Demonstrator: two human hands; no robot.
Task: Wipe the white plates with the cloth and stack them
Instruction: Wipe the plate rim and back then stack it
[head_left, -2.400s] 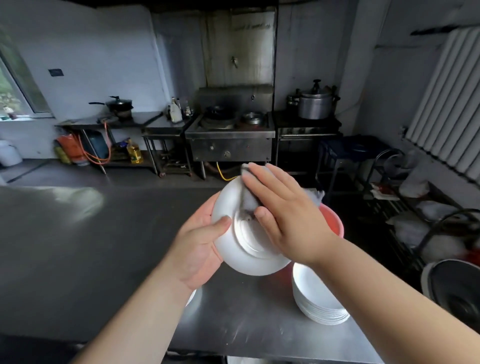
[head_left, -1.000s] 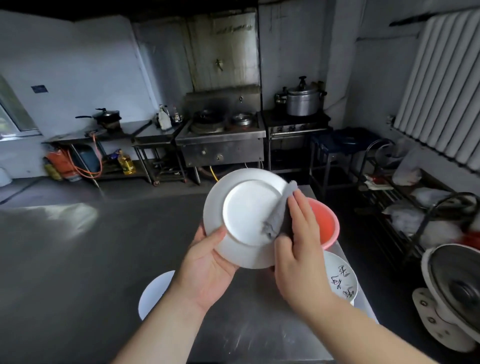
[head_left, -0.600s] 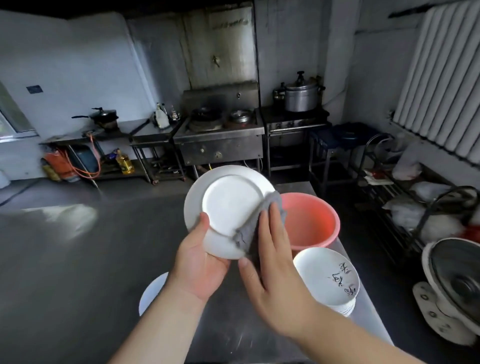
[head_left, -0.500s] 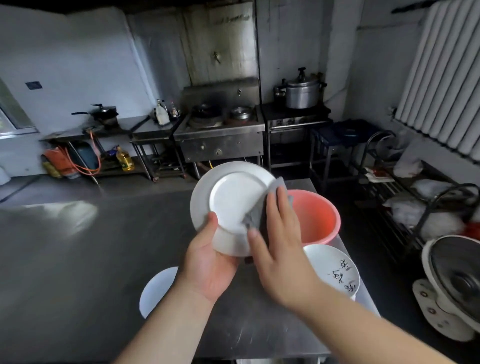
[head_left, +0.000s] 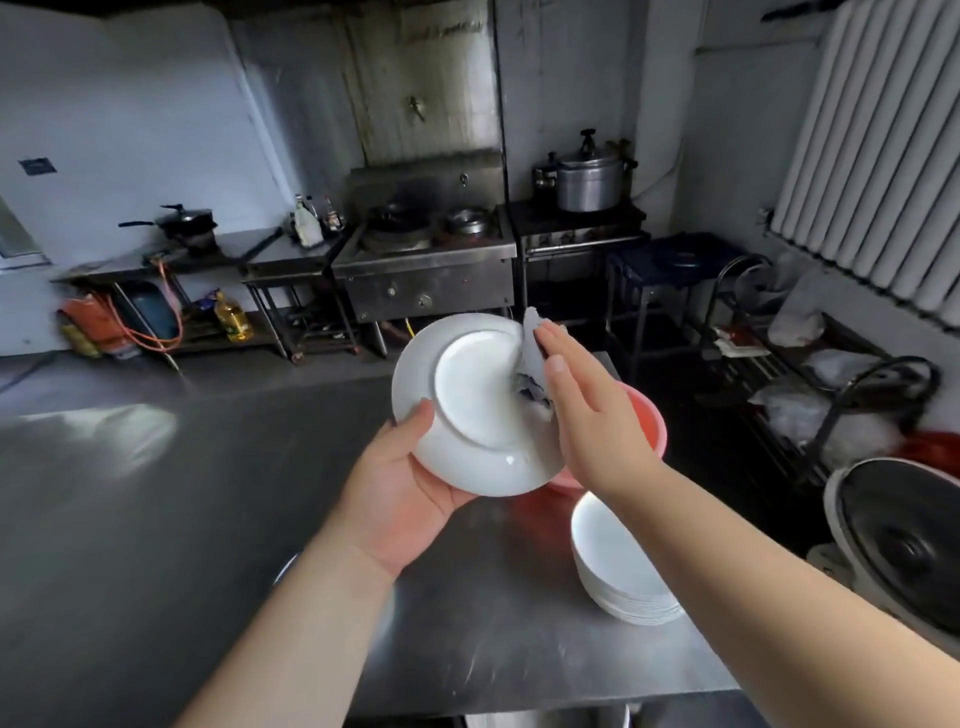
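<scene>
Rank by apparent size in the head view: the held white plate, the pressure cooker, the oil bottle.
1. Held white plate, largest, though nearest the camera.
2. Pressure cooker.
3. Oil bottle, smallest.
Both lie far back, so true sizes are unsure.

One held plate (head_left: 470, 410), one stack of plates (head_left: 621, 569), one cloth (head_left: 531, 358), one pink basin (head_left: 647, 421), two hands.

We see a steel table (head_left: 156, 493) in front of us, with a pink plastic basin (head_left: 647, 421) standing near its right edge. Across the room a steel stove (head_left: 426, 270) stands against the wall, a lidded metal pot (head_left: 589, 174) on the unit just right of it. A yellow oil bottle (head_left: 232, 316) sits on a low shelf to the left, and a fan (head_left: 904, 545) lies on the floor at far right.
</scene>
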